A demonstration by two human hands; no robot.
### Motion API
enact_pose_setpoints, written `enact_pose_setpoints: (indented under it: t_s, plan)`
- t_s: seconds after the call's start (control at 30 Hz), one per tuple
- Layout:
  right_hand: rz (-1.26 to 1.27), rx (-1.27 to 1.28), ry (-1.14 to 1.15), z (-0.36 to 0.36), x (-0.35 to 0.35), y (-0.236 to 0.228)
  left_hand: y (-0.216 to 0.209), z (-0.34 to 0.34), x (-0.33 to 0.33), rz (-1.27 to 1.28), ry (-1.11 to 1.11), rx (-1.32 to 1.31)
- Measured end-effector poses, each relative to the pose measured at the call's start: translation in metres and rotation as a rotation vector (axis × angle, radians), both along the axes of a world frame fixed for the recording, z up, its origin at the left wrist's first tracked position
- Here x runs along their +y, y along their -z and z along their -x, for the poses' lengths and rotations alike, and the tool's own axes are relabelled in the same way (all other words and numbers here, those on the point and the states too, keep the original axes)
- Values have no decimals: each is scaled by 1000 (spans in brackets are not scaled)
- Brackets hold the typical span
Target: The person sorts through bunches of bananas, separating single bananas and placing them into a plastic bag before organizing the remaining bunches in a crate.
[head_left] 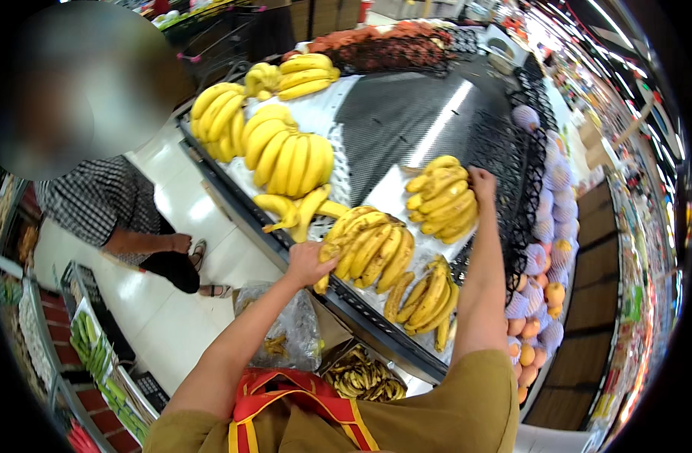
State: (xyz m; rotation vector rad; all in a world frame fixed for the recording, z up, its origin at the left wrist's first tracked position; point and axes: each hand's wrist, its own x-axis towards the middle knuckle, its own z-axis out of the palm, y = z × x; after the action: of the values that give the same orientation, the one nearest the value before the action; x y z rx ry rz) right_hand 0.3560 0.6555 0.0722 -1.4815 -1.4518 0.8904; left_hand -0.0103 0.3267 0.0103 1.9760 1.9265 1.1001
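Note:
On the sloping display stand, my left hand (312, 263) is closed around the left end of a spotted banana bunch (372, 245). My right hand (482, 185) is curled at the upper right edge of another bunch of bananas (440, 198), which rests on a white liner sheet (387, 196). Whether its fingers grip the fruit or the sheet is hidden. Below these, nearer to me, lies a smaller spotted bunch (430, 302). Yellower bunches (289, 155) fill the far left part of the stand, with a few loose bananas (301, 210) along its edge.
Wrapped round fruit (542, 264) lines the right side, beside black netting (516, 196). A dark ribbed mat (414, 121) covers the stand's middle. Below its front edge are a box of browned bananas (363, 375) and a plastic bag (282, 325). Another person (112, 208) stands at left.

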Motion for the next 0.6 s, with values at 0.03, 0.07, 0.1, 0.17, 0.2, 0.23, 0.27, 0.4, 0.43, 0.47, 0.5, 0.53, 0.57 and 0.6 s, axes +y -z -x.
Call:
enact_pose_setpoints:
  t_s: [0.03, 0.07, 0.1, 0.17, 0.2, 0.23, 0.27, 0.4, 0.43, 0.47, 0.5, 0.53, 0.57, 0.6]
  plan:
    - [-50, -17, 86, -20, 6, 2, 0, -3, 2, -1, 20, -6]
    - [-250, -388, 192, -30, 6, -2, 0, -1, 3, 113, 38, -7]
    - [-519, -828, 159, -38, -2, -8, 7, -2, 4, 130, 11, -35]
    - [-481, -303, 162, -17, -37, -15, 33, -6, 6, -31, 7, -118]
    - [-435, -135, 82, -15, -60, -22, 41, -9, 10, 30, 46, 18]
    - [-236, 22, 137, 31, -111, -51, 36, -13, 5, 0, -25, 60]
    - [-517, -224, 69, 17, -126, -43, 28, -22, 7, -40, 16, 3]
    - [-494, -412, -214, 50, -215, 9, 12, -20, -4, -5, 73, -52]
    - [-509, -419, -300, 83, -253, 1, 16, -17, -7, 7, 53, -39]
    - [-526, -430, -373, 111, -300, -10, 20, -16, -9, 14, 46, -29]
    - [-496, -468, -400, 113, -319, -3, 16, -18, -7, 3, 65, -47]
    - [-466, -496, -438, 114, -331, 10, 14, -18, -6, 19, 63, -44]
    - [-528, -566, -452, 115, -345, 14, 10, -18, -7, 32, 70, -43]
    - [-588, -636, -465, 117, -358, 18, 7, -17, -8, 47, 77, -42]
